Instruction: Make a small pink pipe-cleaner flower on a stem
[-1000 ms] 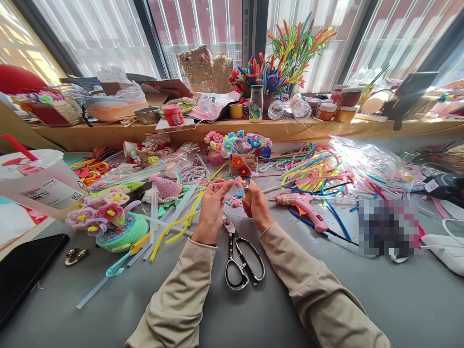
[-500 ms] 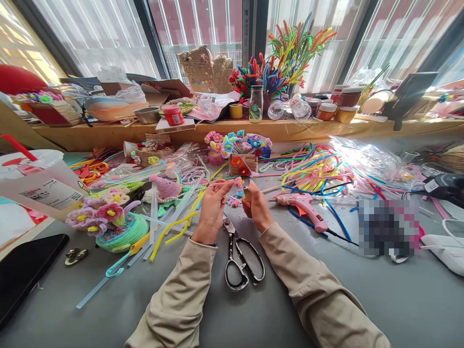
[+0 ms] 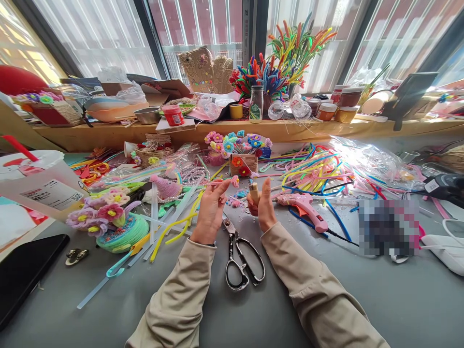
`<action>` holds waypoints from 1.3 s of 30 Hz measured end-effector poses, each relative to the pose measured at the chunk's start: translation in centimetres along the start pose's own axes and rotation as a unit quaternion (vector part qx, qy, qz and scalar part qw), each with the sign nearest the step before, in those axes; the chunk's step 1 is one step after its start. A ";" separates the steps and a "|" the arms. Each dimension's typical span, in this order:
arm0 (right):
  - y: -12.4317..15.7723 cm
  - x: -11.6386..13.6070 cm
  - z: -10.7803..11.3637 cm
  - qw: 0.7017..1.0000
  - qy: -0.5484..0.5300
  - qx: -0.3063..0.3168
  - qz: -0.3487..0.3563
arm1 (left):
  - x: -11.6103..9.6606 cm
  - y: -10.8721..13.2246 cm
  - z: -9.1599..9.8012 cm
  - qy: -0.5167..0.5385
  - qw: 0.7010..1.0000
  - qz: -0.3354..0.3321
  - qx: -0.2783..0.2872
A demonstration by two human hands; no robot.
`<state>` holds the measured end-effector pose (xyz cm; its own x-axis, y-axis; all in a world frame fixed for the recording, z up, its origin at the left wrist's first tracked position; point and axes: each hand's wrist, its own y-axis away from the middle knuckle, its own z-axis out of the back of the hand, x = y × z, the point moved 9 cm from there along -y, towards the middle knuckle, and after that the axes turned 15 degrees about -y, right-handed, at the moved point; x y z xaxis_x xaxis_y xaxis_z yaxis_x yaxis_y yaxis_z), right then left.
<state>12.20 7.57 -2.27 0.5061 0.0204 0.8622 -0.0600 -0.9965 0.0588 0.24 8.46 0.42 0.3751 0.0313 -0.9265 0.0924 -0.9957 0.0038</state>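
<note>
Between thumb and fingers, my left hand (image 3: 210, 210) pinches a small pink pipe-cleaner flower (image 3: 235, 181), its stem pointing left. My right hand (image 3: 264, 208) is closed around a tan lighter (image 3: 254, 193), with the thumb raised off its top; no flame shows. A short gap separates the lighter from the flower. Below and between my hands lie black-handled scissors (image 3: 242, 258) on the grey table (image 3: 275, 314). Pink and blue fuzzy scraps (image 3: 237, 200) are scattered on the table behind them.
A pink glue gun (image 3: 306, 210) lies right of my right hand, before a pile of pipe cleaners (image 3: 315, 166). Leftward are a green pot of fuzzy flowers (image 3: 121, 232), a drink cup (image 3: 39, 183) and a phone (image 3: 29, 275). A small flower basket (image 3: 239, 166) stands behind my hands.
My right hand has moved slightly right with the lighter, and its thumb has lifted. My left hand has shifted a little left with the flower, widening the gap.
</note>
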 end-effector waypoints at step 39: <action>-0.1 -0.6 -1.1 0.960 0.255 0.076 0.081 | 0.4 0.0 -0.9 0.183 0.968 0.114 0.132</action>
<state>10.91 7.73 -2.22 0.0108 -0.1377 0.9904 0.0429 -0.9895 -0.1380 1.26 8.57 0.36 0.6635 -0.2115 -0.7177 -0.2524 -0.9663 0.0515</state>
